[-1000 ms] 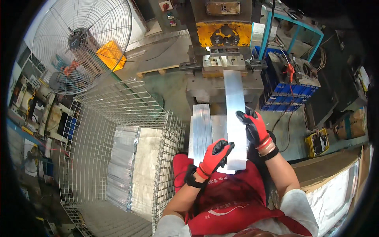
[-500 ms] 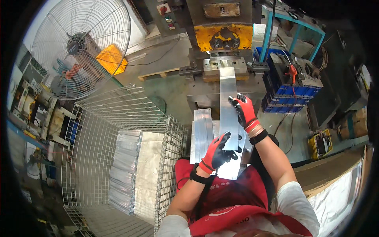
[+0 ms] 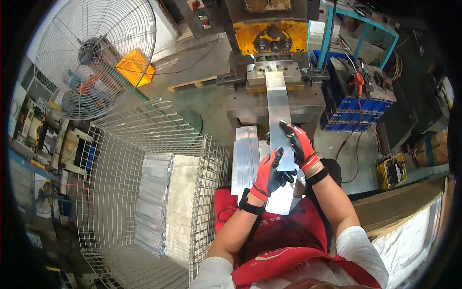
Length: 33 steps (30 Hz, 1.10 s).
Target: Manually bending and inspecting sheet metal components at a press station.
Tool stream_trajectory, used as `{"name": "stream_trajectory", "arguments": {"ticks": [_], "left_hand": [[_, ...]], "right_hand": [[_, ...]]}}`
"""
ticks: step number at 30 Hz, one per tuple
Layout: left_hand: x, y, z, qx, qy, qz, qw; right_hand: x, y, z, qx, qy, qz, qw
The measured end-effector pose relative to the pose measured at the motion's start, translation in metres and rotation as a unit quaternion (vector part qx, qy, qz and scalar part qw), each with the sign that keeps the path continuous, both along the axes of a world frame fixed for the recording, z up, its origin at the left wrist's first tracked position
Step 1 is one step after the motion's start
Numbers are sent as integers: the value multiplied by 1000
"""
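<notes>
Both my hands, in red and black gloves, hold one long flat metal strip [image 3: 278, 107]. Its far end lies at the steel die block [image 3: 273, 72] of a press with a yellow-painted front [image 3: 271, 37]. My left hand [image 3: 272, 176] grips the strip's near end, thumb on top and fingers underneath. Further along, my right hand [image 3: 299, 144] clasps the right edge, thumb on the upper face. Left of the strip lies a stack of similar metal strips [image 3: 244, 159]. Another bright strip [image 3: 280, 202] sits below my left hand, over the red apron [image 3: 288, 231].
A wire mesh cage [image 3: 113, 192] at left holds bundled metal strips [image 3: 153, 202]. Behind it stand a large fan [image 3: 91, 53] and an orange-yellow bin [image 3: 135, 68]. Blue crates [image 3: 353, 113] with tools on top stand right of the press. A cardboard box [image 3: 404, 207] is at the lower right.
My left hand has moved up and slightly right along the strip's near end. My right hand has come slightly nearer to it. The strip has shifted a little toward the press.
</notes>
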<state>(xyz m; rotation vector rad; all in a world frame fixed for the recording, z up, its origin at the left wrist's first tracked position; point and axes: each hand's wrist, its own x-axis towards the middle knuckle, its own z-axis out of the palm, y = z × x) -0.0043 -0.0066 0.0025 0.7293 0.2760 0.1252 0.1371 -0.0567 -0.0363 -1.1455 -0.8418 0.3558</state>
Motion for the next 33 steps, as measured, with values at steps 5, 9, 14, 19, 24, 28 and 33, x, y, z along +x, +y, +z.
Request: {"name": "stream_trajectory", "arguments": {"ticks": [5, 9, 14, 19, 24, 28, 33], "left_hand": [[-2, -3, -3, 187, -12, 24, 982], [2, 1, -10, -19, -43, -13, 999], [4, -1, -9, -25, -18, -2, 1000], [-7, 2, -15, 141, -67, 5, 988], [-13, 3, -11, 63, -65, -2, 996], [3, 7, -8, 24, -27, 15, 999], [14, 11, -10, -73, -39, 7, 997]], "right_hand": [[0, -4, 2, -100, 135, 7, 986], [4, 1, 2, -123, 206, -8, 971], [-2, 8, 11, -76, 186, -47, 978], [-12, 9, 25, -80, 126, -88, 985], [-24, 8, 37, -93, 156, -102, 978], [-13, 14, 36, -116, 144, -109, 977], [4, 29, 17, -104, 154, -113, 976]]}}
